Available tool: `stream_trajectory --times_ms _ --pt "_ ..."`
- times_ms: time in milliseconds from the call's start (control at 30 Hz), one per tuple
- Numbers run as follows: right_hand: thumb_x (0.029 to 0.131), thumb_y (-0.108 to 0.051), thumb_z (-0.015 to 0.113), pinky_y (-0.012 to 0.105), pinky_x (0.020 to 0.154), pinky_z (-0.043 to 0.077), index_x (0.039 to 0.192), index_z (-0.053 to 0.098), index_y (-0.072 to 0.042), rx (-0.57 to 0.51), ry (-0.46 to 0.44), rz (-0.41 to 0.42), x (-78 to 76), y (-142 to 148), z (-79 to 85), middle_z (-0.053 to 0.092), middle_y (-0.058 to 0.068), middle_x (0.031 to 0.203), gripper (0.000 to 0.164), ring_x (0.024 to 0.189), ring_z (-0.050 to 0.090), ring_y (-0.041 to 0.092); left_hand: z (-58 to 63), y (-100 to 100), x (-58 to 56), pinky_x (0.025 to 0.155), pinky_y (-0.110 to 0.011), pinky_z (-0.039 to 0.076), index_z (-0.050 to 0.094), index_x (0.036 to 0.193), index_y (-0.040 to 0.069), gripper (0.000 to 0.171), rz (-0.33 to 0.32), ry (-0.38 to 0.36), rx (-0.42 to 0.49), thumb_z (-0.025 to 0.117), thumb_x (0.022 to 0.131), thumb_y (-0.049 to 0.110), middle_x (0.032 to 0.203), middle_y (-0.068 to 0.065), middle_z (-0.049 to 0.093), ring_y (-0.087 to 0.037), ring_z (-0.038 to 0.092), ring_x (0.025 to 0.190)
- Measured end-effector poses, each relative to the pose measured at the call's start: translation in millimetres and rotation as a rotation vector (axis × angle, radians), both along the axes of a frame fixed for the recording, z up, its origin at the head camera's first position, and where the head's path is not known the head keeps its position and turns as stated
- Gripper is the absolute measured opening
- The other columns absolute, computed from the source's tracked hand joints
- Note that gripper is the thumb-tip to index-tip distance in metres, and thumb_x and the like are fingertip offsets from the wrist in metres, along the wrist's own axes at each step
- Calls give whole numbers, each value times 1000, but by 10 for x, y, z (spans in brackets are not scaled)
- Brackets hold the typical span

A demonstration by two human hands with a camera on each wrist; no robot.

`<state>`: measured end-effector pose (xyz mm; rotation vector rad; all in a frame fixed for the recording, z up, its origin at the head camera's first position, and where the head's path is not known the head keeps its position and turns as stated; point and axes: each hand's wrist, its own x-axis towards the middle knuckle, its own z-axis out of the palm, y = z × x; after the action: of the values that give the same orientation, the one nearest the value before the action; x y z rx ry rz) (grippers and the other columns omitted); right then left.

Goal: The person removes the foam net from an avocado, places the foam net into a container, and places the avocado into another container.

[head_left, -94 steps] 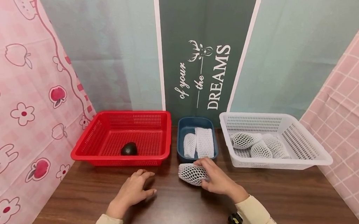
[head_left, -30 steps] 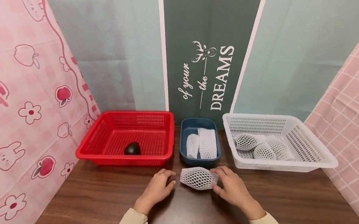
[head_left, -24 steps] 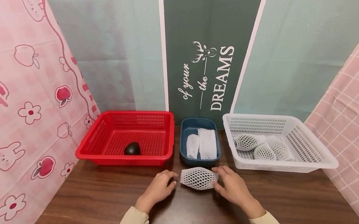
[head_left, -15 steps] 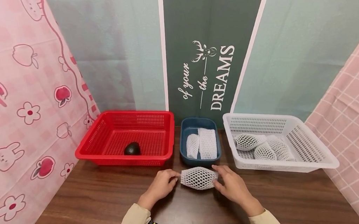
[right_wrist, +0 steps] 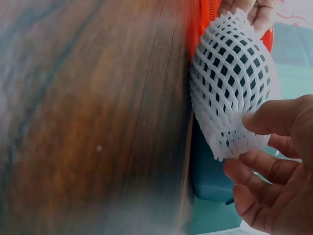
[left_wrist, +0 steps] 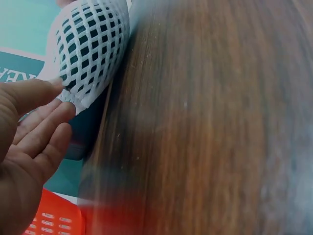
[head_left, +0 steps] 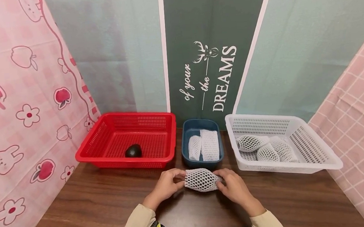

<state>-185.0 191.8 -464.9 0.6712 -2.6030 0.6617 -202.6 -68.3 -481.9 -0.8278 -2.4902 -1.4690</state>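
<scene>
Now the left hand (head_left: 166,185) pinches one end of the netted fruit (head_left: 201,180) in its fingers (left_wrist: 49,128), the right hand (head_left: 235,187) likewise the other, just in front of the blue tub (head_left: 192,129).

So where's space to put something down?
Bare table: left of the left grip, in front of the red basket; right of the right grip, in front of the white basket. It's crowded between them: netted fruit near the blue tub.

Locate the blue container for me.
In the head view, the blue container sits at centre, between the red basket on the left and the white basket on the right, just beyond the foam net between the left hand and right hand.
</scene>
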Motion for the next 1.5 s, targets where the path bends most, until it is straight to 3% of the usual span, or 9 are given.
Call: stream_trajectory --times_ms 167,267,433,600,867,1233,1500 --pt "71 2 72 38 67 47 91 66 -7 -27 -35 -17 -12 -34 2 60 1 84 22 77 56 20 -3 51 8 73 -30 51 65 96 0 24 -39 -100 12 75 73 -2 94 -8 66 -21 65 83" --pt "72 2 71 36 65 47 91 65 -7 -40 -51 -35 -13 -52 3 59 1 83 21 74 56 16 -21 77 11 72 -31 52 64 96 1 24 -55 -118 20 75 75 2 94 -8 66 -21 65 83" --pt "72 3 70 33 63 46 89 64 -6 -39 -57 -47 -19 -59 -6 58 0 82 21 70 53 13 -51 111 1 73 -31 52 64 107 -1 32 -89 -82 23 72 76 -2 102 -11 65 -21 64 85" --pt "73 2 68 31 61 44 86 64 -8 -38 -100 -49 -21 -63 -7 55 -3 79 18 67 49 11 -60 139 6 73 -31 51 60 117 -1 47 -118 -105 12 72 73 -9 111 -14 62 -25 64 85" --pt "72 2 69 30 60 44 84 64 -8 -29 -87 -34 -18 -46 -34 55 -5 78 16 66 50 10 -77 168 24 68 -28 51 64 112 1 43 -51 -67 -26 74 71 -6 103 -12 66 -23 65 77" --pt "70 2 70 30 62 46 83 66 -9 -50 -66 -35 -1 -6 -36 58 -4 79 17 68 54 11 -89 171 29 69 -29 51 65 111 2 43 -49 -66 -30 75 71 -7 104 -11 65 -22 65 78" --pt "67 7 69 27 57 44 76 66 -12 -76 -16 -42 21 41 16 56 -8 74 21 63 51 7 -26 38 31 70 -28 51 65 113 4 42 -64 -31 -60 76 72 -2 100 -8 67 -17 63 80"
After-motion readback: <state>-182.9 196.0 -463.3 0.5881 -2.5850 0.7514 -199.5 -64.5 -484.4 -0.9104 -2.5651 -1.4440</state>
